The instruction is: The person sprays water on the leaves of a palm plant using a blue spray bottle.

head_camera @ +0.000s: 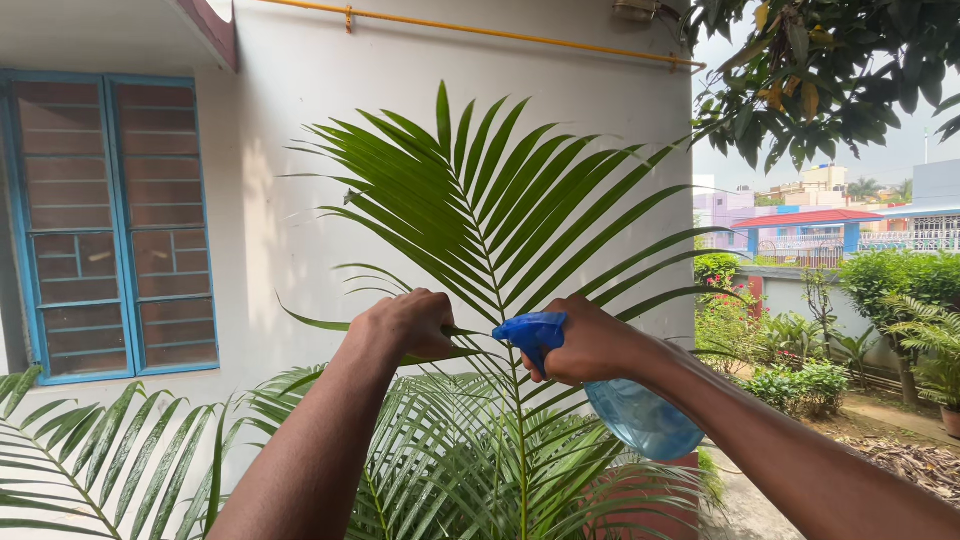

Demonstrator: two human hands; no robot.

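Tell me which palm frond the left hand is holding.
The tall upright frond before the white wall; the left hand grips a leaflet. The others lie lower.

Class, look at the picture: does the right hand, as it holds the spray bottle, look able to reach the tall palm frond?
Probably yes: the right hand with the spray bottle is right beside the palm frond, which the left hand grips; nothing stands between.

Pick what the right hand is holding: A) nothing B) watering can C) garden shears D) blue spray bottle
D: the right hand grips a blue spray bottle with its nozzle aimed at the palm frond, while the left hand holds a leaflet of that frond.
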